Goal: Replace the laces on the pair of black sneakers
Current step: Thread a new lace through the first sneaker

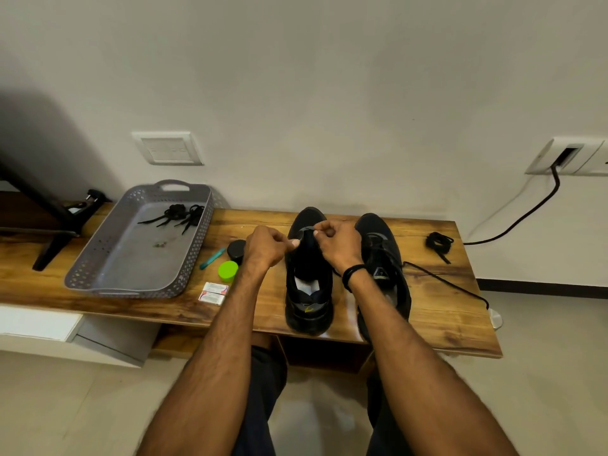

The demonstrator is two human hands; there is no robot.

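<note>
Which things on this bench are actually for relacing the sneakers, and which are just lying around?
For the job: left sneaker, right sneaker, loose lace, coiled lace, laces in the basket.
Lying about: black jar, green tub, teal stick, small boxes.

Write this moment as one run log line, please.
left hand, right hand: pinch left sneaker at tongue | right sneaker: loose lace beside | black laces: in gray basket

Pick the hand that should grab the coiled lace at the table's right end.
Right. The coiled lace lies past the right shoe, on the right hand's side. The left hand would have to cross both shoes. Both hands now pinch at the left shoe.
</note>
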